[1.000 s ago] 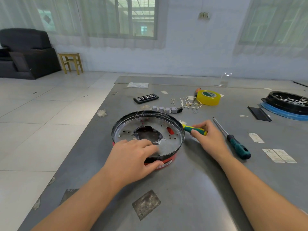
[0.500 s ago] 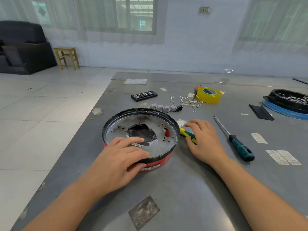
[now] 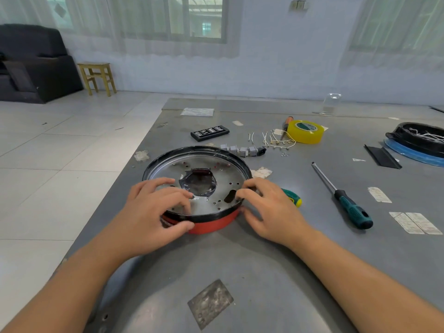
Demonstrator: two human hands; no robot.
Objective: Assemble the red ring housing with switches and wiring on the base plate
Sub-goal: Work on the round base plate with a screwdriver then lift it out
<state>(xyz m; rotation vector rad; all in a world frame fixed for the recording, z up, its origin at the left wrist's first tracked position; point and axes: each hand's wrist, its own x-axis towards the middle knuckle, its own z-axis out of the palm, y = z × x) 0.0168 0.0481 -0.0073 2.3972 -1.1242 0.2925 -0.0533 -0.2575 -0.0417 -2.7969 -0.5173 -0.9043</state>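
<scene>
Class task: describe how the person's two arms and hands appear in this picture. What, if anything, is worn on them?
Both forearms are bare as far as the picture shows, with no sleeves in view. The left hand and right hand wear no gloves, and no rings, watch or bands are visible. The fingers are uncovered, with short nails.

Both forearms are reaching in from six o'clock, converging toward twelve. The left hand [image 3: 153,207] is curling its fingers downward, thumb tucked at four o'clock. The right hand [image 3: 269,210] is arching, fingertips [image 3: 240,193] pointing to ten o'clock.
</scene>
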